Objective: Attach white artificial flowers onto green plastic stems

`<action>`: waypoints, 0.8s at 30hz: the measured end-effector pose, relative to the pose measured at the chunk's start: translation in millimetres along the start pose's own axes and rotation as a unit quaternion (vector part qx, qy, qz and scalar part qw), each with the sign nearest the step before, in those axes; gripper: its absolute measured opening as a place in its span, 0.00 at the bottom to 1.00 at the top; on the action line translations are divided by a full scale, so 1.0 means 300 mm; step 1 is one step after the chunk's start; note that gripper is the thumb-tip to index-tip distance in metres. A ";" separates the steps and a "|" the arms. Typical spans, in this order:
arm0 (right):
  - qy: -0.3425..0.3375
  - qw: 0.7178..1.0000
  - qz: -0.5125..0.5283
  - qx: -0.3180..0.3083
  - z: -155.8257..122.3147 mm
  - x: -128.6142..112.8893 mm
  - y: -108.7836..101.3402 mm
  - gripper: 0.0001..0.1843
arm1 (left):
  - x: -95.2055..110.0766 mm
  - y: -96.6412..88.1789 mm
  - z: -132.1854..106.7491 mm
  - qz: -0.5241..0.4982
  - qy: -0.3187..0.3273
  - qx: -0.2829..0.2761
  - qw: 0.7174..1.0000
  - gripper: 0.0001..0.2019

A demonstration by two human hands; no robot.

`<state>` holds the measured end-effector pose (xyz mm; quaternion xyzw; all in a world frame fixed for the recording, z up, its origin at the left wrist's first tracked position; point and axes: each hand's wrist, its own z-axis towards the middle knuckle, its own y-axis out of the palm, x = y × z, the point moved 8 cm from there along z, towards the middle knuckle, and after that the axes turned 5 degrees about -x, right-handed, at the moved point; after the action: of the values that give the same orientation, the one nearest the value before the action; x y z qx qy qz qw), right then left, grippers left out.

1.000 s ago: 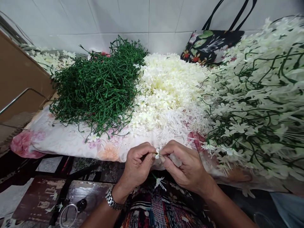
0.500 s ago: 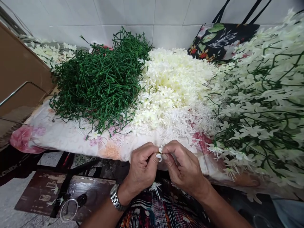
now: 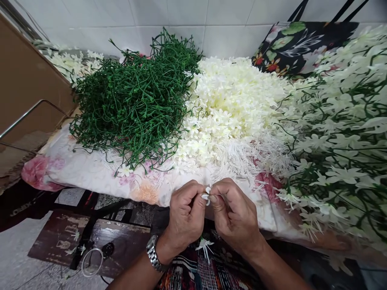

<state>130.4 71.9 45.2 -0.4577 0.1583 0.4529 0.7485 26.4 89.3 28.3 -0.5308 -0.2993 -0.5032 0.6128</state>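
Far left: cardboard box (image 3: 36, 68), 1, brown, its side slanting down towards the cloth.
Upper left of centre: green stems (image 3: 130, 100), 1 tangled heap, on a floral cloth (image 3: 90, 177).
Lower centre, left: left hand (image 3: 188, 211), bare, metal watch (image 3: 155, 253) at the wrist. Forearm rises from the bottom edge; back of hand uppermost, fingers curled under. Thumb and forefinger clamped at the small white flower; any stem behind it is hidden.
Lower centre: small white flower (image 3: 205, 197), 1, between the fingertips of the 2 hands, in front of the cloth's near edge. Step in hand, as judged: fitting the flower's parts together by fingertip. Next move would call for a steady left pinch and a fine, straight push from the right.
Lower centre, right: right hand (image 3: 237, 209), bare, mirroring the left, wrist angled inward. Thumb and forefinger pinched together on the flower's right side; exact part held too small to tell.
Upper centre to right: white flower heads (image 3: 229, 96), 1 heap; white threads (image 3: 236, 155), 1 heap below.
Far right: flower sprays (image 3: 341, 141), white on green, 1 large pile.
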 end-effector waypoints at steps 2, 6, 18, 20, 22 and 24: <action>0.002 1.000 -0.001 0.003 -0.001 0.004 0.006 0.07 | -0.003 0.000 0.000 0.004 -0.004 0.002 1.000 0.11; -0.002 1.000 -0.008 -0.005 0.003 0.004 0.008 0.07 | -0.010 0.003 0.005 0.001 -0.016 -0.007 1.000 0.12; 0.006 1.000 0.024 -0.017 0.004 0.005 -0.123 0.05 | -0.072 0.000 -0.014 -0.210 -0.105 -0.024 0.972 0.06; -0.010 0.999 0.020 -0.031 0.013 -0.011 -0.118 0.07 | -0.038 -0.005 -0.009 -0.186 -0.085 -0.029 0.978 0.07; -0.022 0.998 0.021 -0.046 0.020 -0.023 -0.106 0.06 | 0.002 -0.010 -0.003 -0.149 -0.058 -0.032 0.987 0.08; -0.026 0.997 0.032 -0.058 0.022 -0.025 -0.094 0.05 | 0.037 -0.015 0.000 -0.115 -0.026 -0.028 0.993 0.08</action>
<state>148.3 68.6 68.9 -0.4830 0.1271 0.4966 0.7099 25.7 86.2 40.0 -0.5232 -0.3600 -0.5643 0.5275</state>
